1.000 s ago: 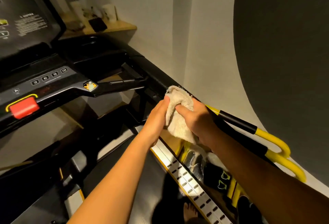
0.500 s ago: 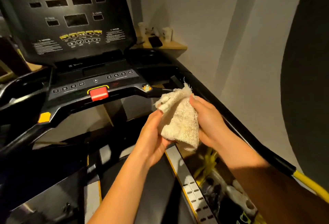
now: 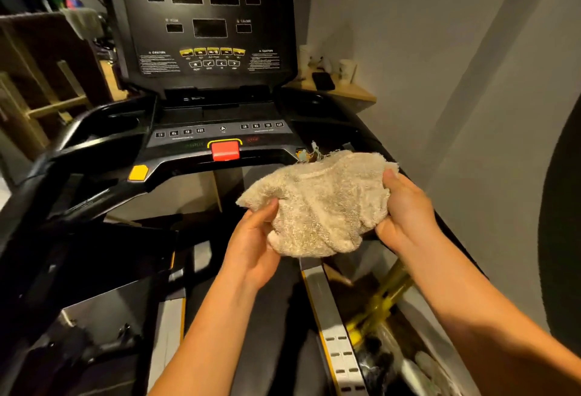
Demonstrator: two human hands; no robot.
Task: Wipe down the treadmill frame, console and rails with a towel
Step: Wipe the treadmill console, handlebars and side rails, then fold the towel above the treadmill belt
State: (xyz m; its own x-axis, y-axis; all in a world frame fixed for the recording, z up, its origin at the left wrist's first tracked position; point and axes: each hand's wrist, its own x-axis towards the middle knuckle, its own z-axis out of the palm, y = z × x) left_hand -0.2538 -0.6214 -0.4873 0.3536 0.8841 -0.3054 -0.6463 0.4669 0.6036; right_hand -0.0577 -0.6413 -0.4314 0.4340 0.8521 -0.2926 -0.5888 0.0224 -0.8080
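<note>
Black treadmill console [image 3: 201, 24] now full in view, centred; earlier view sat on right rail [image 3: 371, 140]. Towel [image 3: 317, 203] off rail, spread wider in mid-air before red stop button [image 3: 225, 150]. Left hand [image 3: 254, 244] pinching towel's left edge, right hand [image 3: 405, 210] gripping right edge.

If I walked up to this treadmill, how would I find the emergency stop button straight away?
Start at the big dark console and drop to the control strip with small numbered keys. The stop button sits at the middle of that strip's front edge, left of the towel. It is the only red block, framed by a yellow bracket, unlike the plain yellow button further left.
</note>
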